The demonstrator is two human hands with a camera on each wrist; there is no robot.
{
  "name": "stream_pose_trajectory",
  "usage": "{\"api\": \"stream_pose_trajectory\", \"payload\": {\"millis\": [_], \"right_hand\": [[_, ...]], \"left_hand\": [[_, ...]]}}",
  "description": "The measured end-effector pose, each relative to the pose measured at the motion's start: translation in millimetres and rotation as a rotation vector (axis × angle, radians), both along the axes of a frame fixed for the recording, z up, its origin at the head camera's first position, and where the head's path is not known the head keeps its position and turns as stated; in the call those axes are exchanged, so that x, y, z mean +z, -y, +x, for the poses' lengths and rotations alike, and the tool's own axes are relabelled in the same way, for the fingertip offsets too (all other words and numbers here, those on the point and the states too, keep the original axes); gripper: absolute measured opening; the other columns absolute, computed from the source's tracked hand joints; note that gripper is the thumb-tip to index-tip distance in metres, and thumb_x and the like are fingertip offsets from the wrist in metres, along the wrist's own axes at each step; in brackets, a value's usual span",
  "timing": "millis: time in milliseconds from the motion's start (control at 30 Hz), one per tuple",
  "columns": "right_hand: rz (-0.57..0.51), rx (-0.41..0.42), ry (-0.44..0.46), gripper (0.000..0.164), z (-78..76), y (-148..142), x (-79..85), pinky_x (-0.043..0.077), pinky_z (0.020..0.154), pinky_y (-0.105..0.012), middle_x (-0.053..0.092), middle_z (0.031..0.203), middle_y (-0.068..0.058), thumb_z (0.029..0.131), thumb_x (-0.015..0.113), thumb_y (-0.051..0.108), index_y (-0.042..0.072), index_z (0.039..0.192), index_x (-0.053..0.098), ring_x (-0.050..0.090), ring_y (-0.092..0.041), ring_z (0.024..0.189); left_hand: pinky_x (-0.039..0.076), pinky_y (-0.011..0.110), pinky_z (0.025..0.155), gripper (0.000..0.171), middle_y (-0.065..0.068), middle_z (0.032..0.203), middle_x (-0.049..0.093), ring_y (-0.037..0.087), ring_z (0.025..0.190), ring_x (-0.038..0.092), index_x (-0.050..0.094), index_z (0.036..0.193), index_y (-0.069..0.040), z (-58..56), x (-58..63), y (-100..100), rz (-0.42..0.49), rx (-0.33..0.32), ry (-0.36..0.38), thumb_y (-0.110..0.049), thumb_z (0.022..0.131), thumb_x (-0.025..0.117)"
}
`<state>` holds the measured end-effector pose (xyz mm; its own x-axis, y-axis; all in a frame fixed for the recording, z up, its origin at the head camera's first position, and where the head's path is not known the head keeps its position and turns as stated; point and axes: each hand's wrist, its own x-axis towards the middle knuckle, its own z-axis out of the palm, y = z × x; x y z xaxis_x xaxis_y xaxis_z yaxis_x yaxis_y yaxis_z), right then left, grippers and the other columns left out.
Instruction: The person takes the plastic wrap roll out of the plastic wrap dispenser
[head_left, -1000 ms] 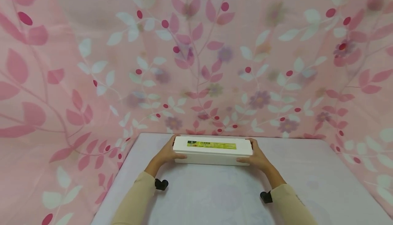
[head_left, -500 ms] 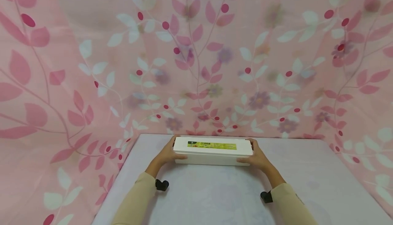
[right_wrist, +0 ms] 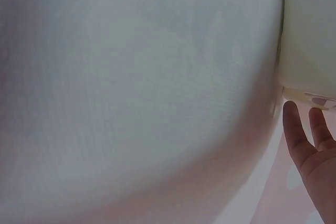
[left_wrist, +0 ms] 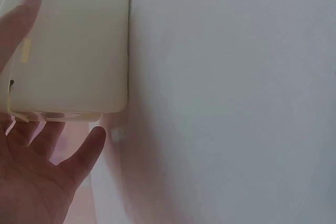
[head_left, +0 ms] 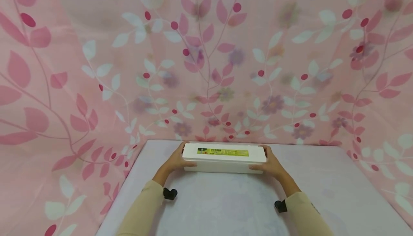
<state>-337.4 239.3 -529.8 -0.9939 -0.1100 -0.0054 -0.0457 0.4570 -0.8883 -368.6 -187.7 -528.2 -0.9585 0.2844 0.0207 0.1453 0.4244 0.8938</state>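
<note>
A long white lidded box [head_left: 222, 167] lies crosswise on the table near its back edge. On its lid is a yellow-green label [head_left: 222, 152] with small print. My left hand [head_left: 175, 160] holds the box's left end, thumb along the front wall and fingers behind the end. At the right end, my right hand [head_left: 272, 164] holds it the same way. In the left wrist view, the left hand [left_wrist: 39, 177] has its thumb on the white wall and fingers spread by the end. The right wrist view shows fingertips [right_wrist: 290, 109] right at the box's lower corner.
A pale cloth covers the table [head_left: 219, 207]. Pink curtains [head_left: 206, 85] with leaf and flower prints hang behind it and along both sides. A small black device [head_left: 170, 193] sits at the left sleeve cuff, and another black device [head_left: 280, 206] at the right cuff.
</note>
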Motion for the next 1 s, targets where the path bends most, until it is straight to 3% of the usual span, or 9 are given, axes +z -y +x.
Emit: {"api": "stream_pose_trajectory", "payload": {"millis": [367, 633, 1000], "right_hand": [[-0.03, -0.007, -0.001, 0.109, 0.7, -0.3, -2.4, 0.035, 0.107, -0.054, 0.041, 0.142, -0.014, 0.065, 0.094, 0.03, 0.014, 0.146, 0.023, 0.044, -0.032, 0.125], [-0.027, -0.004, -0.023, 0.108, 0.7, -1.5, -0.5, 0.035, 0.107, -0.052, 0.041, 0.142, -0.014, 0.066, 0.093, 0.03, 0.013, 0.147, 0.022, 0.045, -0.031, 0.125], [-0.045, 0.012, -0.022, 0.109, -0.6, -0.7, -3.9, 0.033, 0.108, -0.053, 0.04, 0.142, -0.013, 0.065, 0.093, 0.029, 0.014, 0.146, 0.022, 0.043, -0.032, 0.125]], "left_hand": [[0.043, 0.049, 0.103, 0.11, 0.007, 0.14, 0.05, 0.025, 0.122, 0.051, 0.029, 0.149, -0.021, 1.2, -1.7, 0.0, 0.006, 0.011, 0.004, -0.031, 0.062, 0.095], [0.046, 0.047, 0.099, 0.102, 0.005, 0.138, 0.051, 0.025, 0.119, 0.052, 0.032, 0.145, -0.024, -1.5, 2.3, -0.8, -0.01, -0.021, -0.013, -0.029, 0.065, 0.094], [0.044, 0.049, 0.103, 0.105, 0.005, 0.141, 0.048, 0.025, 0.122, 0.05, 0.031, 0.147, -0.023, 1.3, 0.4, -1.6, 0.001, 0.005, 0.007, -0.028, 0.064, 0.095]]}}
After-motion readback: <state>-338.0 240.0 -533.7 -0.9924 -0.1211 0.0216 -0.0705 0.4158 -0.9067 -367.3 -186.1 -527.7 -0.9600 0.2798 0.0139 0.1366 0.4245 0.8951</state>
